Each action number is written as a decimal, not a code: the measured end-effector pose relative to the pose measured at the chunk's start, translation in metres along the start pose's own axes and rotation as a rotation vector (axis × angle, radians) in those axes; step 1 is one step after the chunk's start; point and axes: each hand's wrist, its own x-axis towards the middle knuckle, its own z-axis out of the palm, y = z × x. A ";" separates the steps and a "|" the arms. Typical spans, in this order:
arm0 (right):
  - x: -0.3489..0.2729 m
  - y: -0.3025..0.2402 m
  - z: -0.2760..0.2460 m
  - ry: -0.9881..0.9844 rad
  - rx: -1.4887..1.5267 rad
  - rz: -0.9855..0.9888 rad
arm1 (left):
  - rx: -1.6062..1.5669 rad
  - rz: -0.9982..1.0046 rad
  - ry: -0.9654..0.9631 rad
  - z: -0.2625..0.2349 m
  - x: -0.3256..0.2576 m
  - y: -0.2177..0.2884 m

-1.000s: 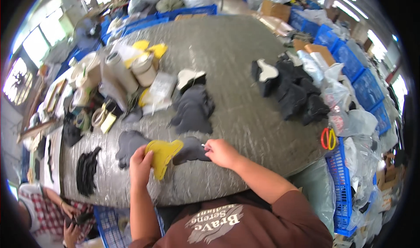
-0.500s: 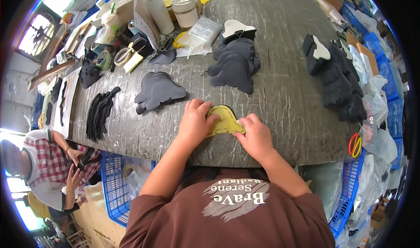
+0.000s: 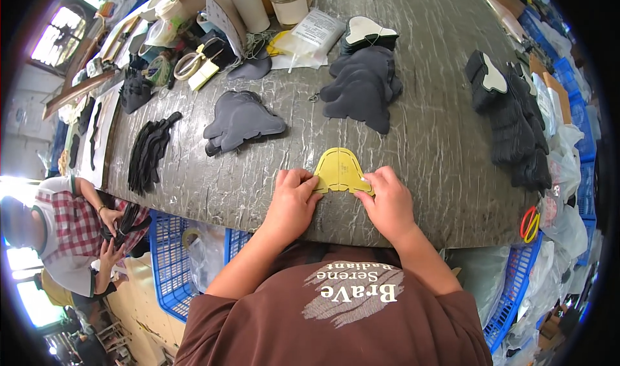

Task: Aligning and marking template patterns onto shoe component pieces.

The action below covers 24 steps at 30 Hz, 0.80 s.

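Note:
A yellow arched template (image 3: 340, 166) with narrow slots and a notched lower edge lies in front of me on the dark table. My left hand (image 3: 290, 201) pinches its lower left corner between thumb and fingers. At the opposite corner, my right hand (image 3: 389, 201) is closed on the edge in the same way, with a small white spot by its fingertips. Whether a dark piece lies under the template cannot be seen. Beyond it are a fanned stack of dark grey cut pieces (image 3: 242, 122) and a taller stack of similar pieces (image 3: 363, 88).
Black strips (image 3: 150, 151) lie at the left, near a tape roll (image 3: 187, 66) and a white bottle (image 3: 247, 4). More dark stacks (image 3: 516, 124) and red-yellow scissors (image 3: 530, 224) are on the right. Blue crates (image 3: 169, 262) stand below the table edge; a co-worker (image 3: 71, 230) sits left.
The template has turned upright and now faces me squarely. Its dark border no longer shows. My left hand has moved down from its upper left side to the lower corner.

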 end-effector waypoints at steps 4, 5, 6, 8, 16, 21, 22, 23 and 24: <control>-0.001 -0.002 0.000 0.032 0.017 -0.009 | -0.007 -0.002 -0.001 0.002 -0.001 -0.002; -0.001 -0.002 0.000 0.036 0.012 -0.006 | -0.007 -0.008 0.011 0.003 -0.002 -0.001; -0.001 -0.002 0.001 0.039 0.006 -0.004 | -0.008 -0.013 0.023 0.004 -0.002 0.000; -0.001 -0.001 0.001 0.038 0.000 -0.004 | 0.022 -0.011 0.018 0.005 -0.003 0.003; -0.002 0.000 0.003 0.045 -0.009 -0.005 | 0.243 0.104 -0.134 0.011 -0.003 0.014; -0.002 -0.002 0.002 0.041 0.002 -0.002 | 0.441 0.212 -0.187 0.022 -0.006 0.036; 0.000 -0.003 0.000 0.036 0.004 -0.008 | 0.479 0.217 -0.217 0.023 -0.006 0.039; 0.001 -0.003 -0.002 0.025 0.004 -0.013 | 0.517 0.222 -0.247 0.024 -0.006 0.040; 0.003 -0.003 -0.004 0.013 0.005 -0.018 | 0.562 0.234 -0.288 0.025 -0.007 0.040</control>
